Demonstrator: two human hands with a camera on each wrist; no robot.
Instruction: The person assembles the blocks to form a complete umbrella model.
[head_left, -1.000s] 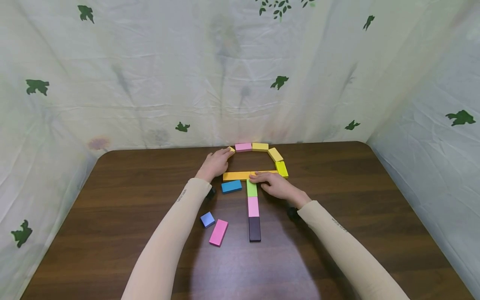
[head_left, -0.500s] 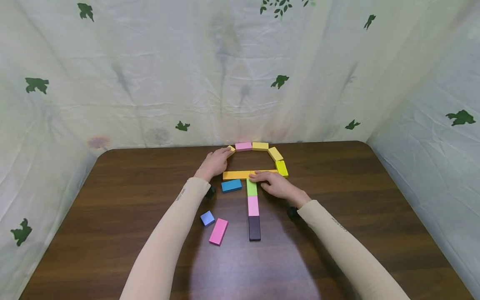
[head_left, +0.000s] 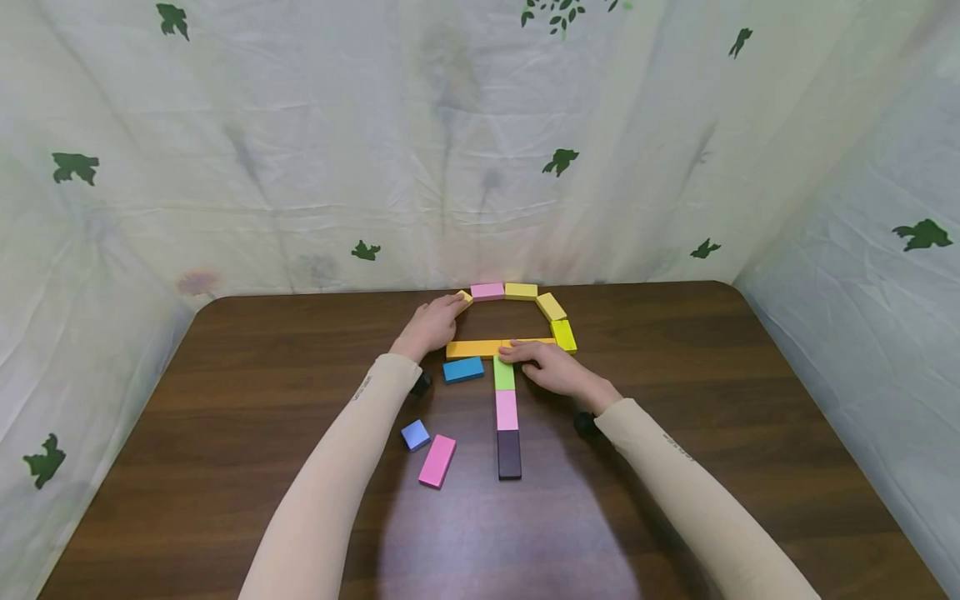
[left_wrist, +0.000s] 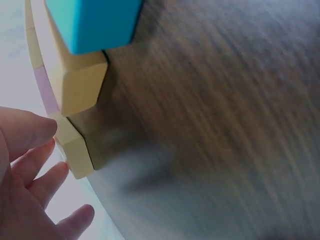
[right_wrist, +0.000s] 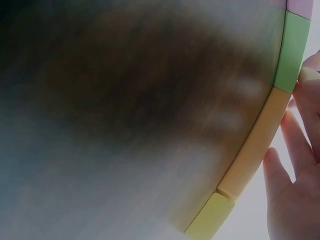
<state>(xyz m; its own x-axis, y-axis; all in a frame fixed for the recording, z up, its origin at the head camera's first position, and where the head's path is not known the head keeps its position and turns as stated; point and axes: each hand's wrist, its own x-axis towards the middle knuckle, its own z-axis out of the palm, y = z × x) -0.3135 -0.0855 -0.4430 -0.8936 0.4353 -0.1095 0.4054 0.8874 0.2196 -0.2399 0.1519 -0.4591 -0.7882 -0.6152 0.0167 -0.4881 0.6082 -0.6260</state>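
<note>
Left of the far pink block, the loosely spread left grip is touching a pale-yellow block, probably light and rigid, pinchable by its sides; the relaxed right grip is holding nothing.

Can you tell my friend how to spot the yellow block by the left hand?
On the brown table, find the arch of blocks at the far edge. Follow it left to the left hand. That pale yellow block is the arch's only yellow one left of its pink block.
</note>
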